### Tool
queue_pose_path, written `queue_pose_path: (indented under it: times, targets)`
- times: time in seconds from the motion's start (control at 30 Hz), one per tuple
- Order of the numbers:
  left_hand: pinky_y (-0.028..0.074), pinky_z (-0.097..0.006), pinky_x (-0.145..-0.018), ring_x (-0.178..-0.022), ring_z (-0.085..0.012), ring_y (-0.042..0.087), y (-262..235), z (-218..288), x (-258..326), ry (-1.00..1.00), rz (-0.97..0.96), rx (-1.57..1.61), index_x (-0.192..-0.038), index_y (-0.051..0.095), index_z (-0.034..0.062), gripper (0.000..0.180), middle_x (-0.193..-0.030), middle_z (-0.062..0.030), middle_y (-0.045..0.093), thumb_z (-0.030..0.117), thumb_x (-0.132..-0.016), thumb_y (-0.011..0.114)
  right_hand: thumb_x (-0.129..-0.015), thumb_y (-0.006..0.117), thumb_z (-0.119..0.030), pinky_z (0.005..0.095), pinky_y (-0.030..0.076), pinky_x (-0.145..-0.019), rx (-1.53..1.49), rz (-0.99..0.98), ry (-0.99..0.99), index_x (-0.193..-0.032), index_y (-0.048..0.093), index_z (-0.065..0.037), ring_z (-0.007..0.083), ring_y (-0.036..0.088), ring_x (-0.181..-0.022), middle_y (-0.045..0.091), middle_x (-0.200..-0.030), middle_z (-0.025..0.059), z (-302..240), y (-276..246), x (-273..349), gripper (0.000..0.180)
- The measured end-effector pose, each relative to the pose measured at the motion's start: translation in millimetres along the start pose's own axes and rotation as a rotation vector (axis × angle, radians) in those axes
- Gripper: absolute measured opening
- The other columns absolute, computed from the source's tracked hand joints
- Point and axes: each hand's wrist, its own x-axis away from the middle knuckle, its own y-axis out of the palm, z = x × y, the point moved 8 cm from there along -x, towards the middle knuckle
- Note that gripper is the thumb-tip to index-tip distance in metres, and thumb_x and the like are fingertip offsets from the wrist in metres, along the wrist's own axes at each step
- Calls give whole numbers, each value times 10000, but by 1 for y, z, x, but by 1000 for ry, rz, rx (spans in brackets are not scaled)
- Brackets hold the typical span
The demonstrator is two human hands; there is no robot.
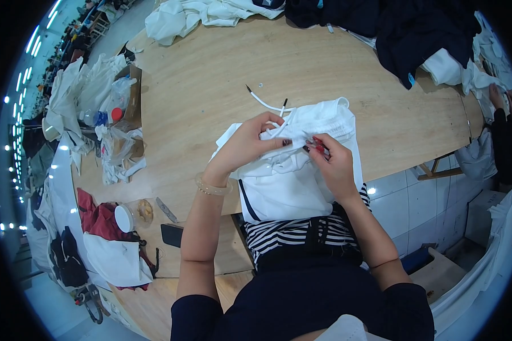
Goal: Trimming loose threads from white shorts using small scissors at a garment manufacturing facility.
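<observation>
A white garment (290, 190) with a gathered waistband and a dark side stripe lies over the table edge and my lap. White drawstrings (263, 104) with dark tips trail from it onto the table. My left hand (253, 139) pinches the bunched cloth near the waistband, thumb and fingers closed on it. Close by on the right, my right hand (333, 162) is closed around a small red-handled tool (320, 148), which looks like thread snips. Its tip is at the cloth, partly hidden by my fingers.
Dark garments (426, 34) and white garments (205, 14) are heaped along the far side. At left stand a cardboard box (135, 94), a lidded jar (132, 216), a phone (171, 235) and red cloth (99, 213). Another person's hands (503, 98) touch white cloth at far right.
</observation>
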Motion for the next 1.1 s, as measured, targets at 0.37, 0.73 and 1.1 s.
queue_pose_path:
  times: [0.37, 0.73, 1.1]
  targets:
    - [462, -168, -721, -854, -40, 586, 21, 32, 10, 100, 63, 634, -1229, 483, 17, 371, -1019, -49, 642, -8, -874, 585, -840, 651, -25, 196, 450, -649, -263, 111, 113, -986, 589, 8, 58, 533, -744, 605, -851, 7, -23, -24, 2, 162]
    - [389, -138, -610, -776, 0, 515, 29, 33, 11, 158, 172, 524, -1277, 511, 60, 458, -935, 6, 588, -49, -837, 578, -771, 645, 49, 242, 454, -612, -61, 48, -170, -1032, 640, 6, 119, 581, -699, 632, -767, 45, -55, -16, -23, 264]
    - [413, -143, -637, -797, -13, 553, 29, 33, 9, 162, 260, 645, -1242, 528, 25, 398, -924, -6, 623, -28, -853, 591, -907, 610, -112, 179, 282, -535, -670, 185, 278, -999, 578, -27, 1, 375, -625, 595, -841, -14, -3, -39, -15, 129]
